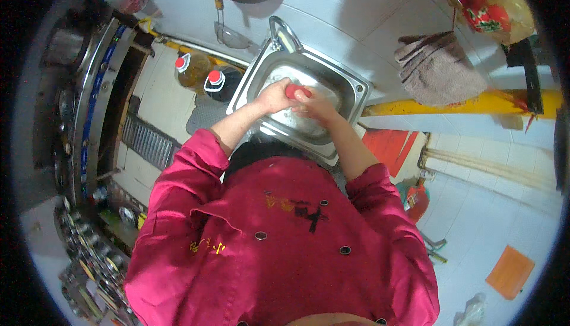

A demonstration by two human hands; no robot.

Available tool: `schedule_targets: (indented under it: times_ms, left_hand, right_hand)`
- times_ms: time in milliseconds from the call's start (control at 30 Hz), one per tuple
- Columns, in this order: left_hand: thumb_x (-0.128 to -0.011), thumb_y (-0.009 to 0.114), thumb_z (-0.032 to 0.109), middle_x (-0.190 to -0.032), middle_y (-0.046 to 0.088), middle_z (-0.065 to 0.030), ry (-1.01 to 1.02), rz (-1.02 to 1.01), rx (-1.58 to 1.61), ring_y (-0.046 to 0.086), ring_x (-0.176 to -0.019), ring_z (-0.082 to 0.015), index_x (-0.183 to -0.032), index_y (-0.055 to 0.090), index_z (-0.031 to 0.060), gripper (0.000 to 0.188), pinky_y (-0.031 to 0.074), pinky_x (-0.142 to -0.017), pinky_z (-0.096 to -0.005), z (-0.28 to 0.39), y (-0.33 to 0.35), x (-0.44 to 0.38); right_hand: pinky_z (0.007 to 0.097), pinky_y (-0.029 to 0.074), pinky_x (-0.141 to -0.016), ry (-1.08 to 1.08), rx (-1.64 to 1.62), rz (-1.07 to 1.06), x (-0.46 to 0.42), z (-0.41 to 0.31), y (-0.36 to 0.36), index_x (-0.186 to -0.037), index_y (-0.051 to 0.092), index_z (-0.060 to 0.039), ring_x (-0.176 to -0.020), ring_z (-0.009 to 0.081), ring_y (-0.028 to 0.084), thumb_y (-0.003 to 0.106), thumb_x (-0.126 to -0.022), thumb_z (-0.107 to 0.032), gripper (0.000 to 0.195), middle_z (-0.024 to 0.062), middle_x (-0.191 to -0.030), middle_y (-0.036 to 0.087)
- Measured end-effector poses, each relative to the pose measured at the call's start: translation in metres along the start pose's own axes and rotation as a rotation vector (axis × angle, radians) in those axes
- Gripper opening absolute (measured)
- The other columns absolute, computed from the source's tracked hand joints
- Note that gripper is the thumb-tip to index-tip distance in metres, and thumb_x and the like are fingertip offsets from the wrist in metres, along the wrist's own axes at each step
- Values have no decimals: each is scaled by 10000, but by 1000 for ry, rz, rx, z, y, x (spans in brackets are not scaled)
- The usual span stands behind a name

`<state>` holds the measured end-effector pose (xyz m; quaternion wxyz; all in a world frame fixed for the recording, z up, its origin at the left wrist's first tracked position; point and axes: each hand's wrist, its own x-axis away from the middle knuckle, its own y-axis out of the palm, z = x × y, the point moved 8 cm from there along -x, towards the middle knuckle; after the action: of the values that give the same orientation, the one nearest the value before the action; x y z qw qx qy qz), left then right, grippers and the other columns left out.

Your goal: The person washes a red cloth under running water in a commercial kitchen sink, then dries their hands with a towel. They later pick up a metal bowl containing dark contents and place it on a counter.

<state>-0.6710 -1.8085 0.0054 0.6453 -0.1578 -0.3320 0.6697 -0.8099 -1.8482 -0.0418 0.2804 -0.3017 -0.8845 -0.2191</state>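
Note:
A small red object (297,91), too blurred to name exactly, is between my two hands above a stainless steel sink (285,126). My left hand (277,96) grips it from the left side. From the right, my right hand (315,107) closes over it, and its fingers hide part of the red surface. Both hands are over the basin, whose bottom looks wet. Behind them the chrome faucet (278,25) curves over the sink's back rim, with a pale piece at its spout.
Two plastic jugs with red caps, one amber (196,73) and one dark (227,86), stand left of the sink. A grey cloth (438,68) and a wire strainer (231,37) hang on the wall. A yellow pipe (401,105) runs along the right. Steel kitchen equipment (91,103) lines the left.

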Motion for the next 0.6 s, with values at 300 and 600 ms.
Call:
schedule_targets:
  times_ms: [300,600]
  left_hand:
    - [-1008,629,305,-1053,675,-69,-259,-220,1427,693,-788,-177,-1364,492,168,405,558,-562,-289,-10,31,27]
    - [-936,667,491,-1218,577,-72,-517,-69,1227,591,-1045,-222,-1467,437,155,669,519,-848,-451,-144,33,-50]
  right_hand:
    - [356,555,-856,-320,-324,36,-6,-22,-3,-1452,454,-27,-1067,235,627,684,-903,-122,602,150,-1271,577]
    - [443,572,-881,-594,-39,357,-22,-36,-28,-1362,510,-127,-1077,292,648,600,-904,-91,467,121,-1205,624]
